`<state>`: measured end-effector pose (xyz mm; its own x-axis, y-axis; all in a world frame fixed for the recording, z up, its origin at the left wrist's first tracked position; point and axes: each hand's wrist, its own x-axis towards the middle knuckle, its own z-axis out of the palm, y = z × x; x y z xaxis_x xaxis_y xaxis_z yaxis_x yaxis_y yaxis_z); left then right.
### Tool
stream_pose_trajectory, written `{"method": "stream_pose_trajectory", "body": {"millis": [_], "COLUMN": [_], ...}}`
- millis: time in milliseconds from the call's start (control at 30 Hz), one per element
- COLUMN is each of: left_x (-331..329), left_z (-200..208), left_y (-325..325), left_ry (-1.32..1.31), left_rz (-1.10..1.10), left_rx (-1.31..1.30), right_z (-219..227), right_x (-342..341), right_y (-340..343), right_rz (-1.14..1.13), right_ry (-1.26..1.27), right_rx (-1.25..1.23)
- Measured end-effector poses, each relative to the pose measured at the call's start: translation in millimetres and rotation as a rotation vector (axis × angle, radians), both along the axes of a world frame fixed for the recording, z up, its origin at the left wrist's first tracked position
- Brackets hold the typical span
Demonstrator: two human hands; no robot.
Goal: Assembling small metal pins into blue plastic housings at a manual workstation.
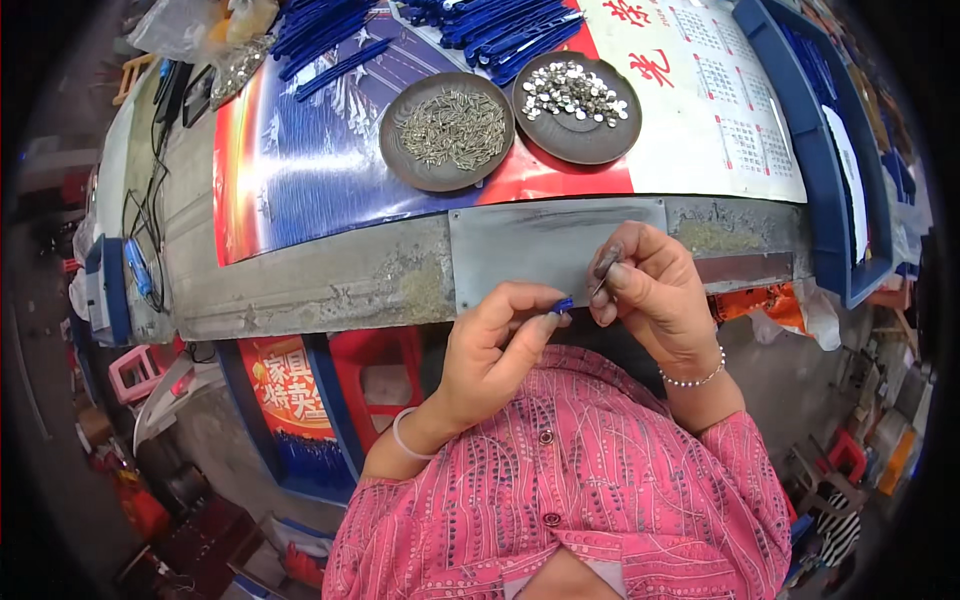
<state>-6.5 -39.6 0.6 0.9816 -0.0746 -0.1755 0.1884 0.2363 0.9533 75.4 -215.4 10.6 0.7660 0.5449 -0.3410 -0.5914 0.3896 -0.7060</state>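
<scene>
My left hand (500,340) pinches a small blue piece (563,304) between thumb and fingertips, near the front edge of the bench. Most of that piece is hidden by the fingers. Just to its right, my right hand (655,285) is closed, thumb against fingers, with something small and greyish at the fingertips that is too small to name. The hands are a short gap apart. Beyond them on the bench stand a dark round plate (397,160) of small metal pins (455,130) and a second dark plate (570,148) of small shiny discs (575,92).
Piles of long slim blue pieces (500,30) lie at the back on a printed poster (320,200). A grey metal sheet (530,240) covers the bench's front edge. A blue tray (830,180) stands at right, a red stool (375,360) below. Black cable (155,200) runs at left.
</scene>
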Motion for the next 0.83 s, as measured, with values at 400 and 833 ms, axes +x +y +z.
{"method": "stream_pose_trajectory", "body": {"millis": [400, 833], "left_x": [-3.9, -3.6], "left_z": [-3.9, -3.1], "left_y": [1.3, -0.4], "left_ry": [-0.167, -0.358], "left_rz": [-0.042, 0.037], "left_rx": [0.148, 0.387], "right_z": [8.3, 9.8], "right_x": [-6.2, -19.4], "right_y": [4.7, 5.9], "right_rz": [0.094, 0.136], "right_ry": [-0.168, -0.592], "right_rx": [-0.147, -0.435]}}
